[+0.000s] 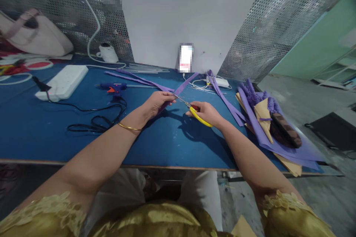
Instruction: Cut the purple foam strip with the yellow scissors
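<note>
Over the middle of the blue table, my left hand (pixel 160 103) pinches a purple paper strip (pixel 185 83) whose free end points up and to the right. My right hand (pixel 205 112) grips scissors (pixel 200 117) with yellow and red handles. Their blades reach left to the strip, right by my left fingertips; whether they are parted is too small to tell. More purple strips (pixel 139 79) lie behind my left hand, and another long purple strip pair (pixel 226 100) lies to the right of my right hand.
A blue glue gun (pixel 115 88) with a black cord and a white power strip (pixel 65 81) lie left. A lit phone (pixel 185 58) leans on a white board (pixel 178 18). Purple flowers (pixel 253 92), purple paper (pixel 294 155) and a brown checked pouch (pixel 285 131) sit right. A white cup-like object (pixel 108 53) stands behind.
</note>
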`<state>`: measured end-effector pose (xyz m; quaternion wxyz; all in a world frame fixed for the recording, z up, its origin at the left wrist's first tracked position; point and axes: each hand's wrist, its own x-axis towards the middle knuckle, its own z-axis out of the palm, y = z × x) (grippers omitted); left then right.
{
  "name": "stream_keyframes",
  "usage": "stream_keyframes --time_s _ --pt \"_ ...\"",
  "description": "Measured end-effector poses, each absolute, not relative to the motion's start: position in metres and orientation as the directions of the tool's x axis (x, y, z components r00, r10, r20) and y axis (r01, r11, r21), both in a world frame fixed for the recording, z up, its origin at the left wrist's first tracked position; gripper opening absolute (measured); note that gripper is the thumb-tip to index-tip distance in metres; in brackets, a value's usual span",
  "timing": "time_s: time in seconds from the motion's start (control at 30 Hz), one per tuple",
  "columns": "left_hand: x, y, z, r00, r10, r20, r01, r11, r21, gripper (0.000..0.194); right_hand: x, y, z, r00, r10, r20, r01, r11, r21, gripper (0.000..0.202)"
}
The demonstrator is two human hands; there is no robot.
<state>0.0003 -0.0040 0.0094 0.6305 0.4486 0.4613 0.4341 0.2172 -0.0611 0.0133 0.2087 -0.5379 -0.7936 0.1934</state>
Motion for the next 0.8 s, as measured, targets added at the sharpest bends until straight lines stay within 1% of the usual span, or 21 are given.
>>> stream_keyframes --time_s 0.27,0.53,0.8 --pt "-0.0007 -0.004 0.0105 0.209 0.954 -0.213 -0.128 0.243 0.962 0.005 0.219 -0.0598 0.0126 -0.347 0.929 0.126 0.747 0.355 -0.562 0.036" --pt "0.0001 -0.0075 0.0112 0.224 0.953 -0.204 -0.096 0.23 0.968 0.006 0.2157 -0.0606 0.0105 -0.341 0.934 0.109 0.778 0.345 -0.525 0.033" --pt "-0.0013 -0.0066 0.0108 0.248 0.95 -0.192 -0.085 0.218 0.972 0.011 0.2175 -0.0609 0.0147 -0.354 0.931 0.095 0.748 0.342 -0.568 0.035"
